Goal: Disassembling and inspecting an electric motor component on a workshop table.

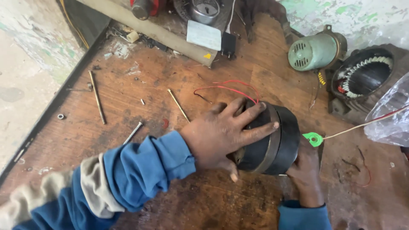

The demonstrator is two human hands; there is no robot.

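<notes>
A black round motor housing (pixel 277 140) lies on its side on the worn wooden bench (pixel 238 64). My left hand (pixel 221 132) is spread over its near end, fingers wrapped across the casing. My right hand (pixel 304 170) holds the far end from below, partly hidden behind the housing. Thin red wires (pixel 230 87) run out from behind the motor. A green ring-shaped tag (pixel 314 138) on a pale cord sits just right of the motor.
Long brass bolts (pixel 97 97) (pixel 179 105) and a steel bolt (pixel 133 132) lie to the left. A green motor (pixel 313 51) and an open stator (pixel 362 74) sit at back right, next to a clear plastic bag (pixel 392 115). Metal parts lie along the back edge.
</notes>
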